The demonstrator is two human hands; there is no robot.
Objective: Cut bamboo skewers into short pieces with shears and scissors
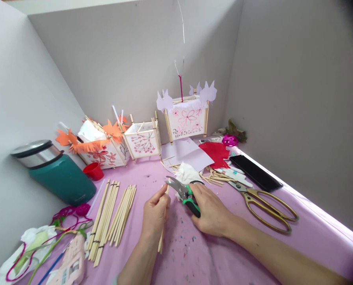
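Note:
My left hand (156, 209) is closed around thin wooden sticks (161, 242), held nearly upright, with their lower ends showing below the fist. My right hand (208, 208) grips green and black pruning shears (191, 201). The shears' metal blades (176, 187) are parted and lie just right of the sticks' upper ends; whether they touch cannot be made out. Left of my left hand, a loose group of sticks (123, 213) lies beside sticks bound with black bands (103, 219). A crumpled white tissue (188, 173) sits behind the shears.
Gold-handled scissors (267, 208) and a black phone (255, 172) lie at the right. Paper lanterns (143, 144) stand at the back, one with purple cutouts (186, 118). A green bottle (63, 176), red cup (94, 171) and pink glue gun (71, 261) are left.

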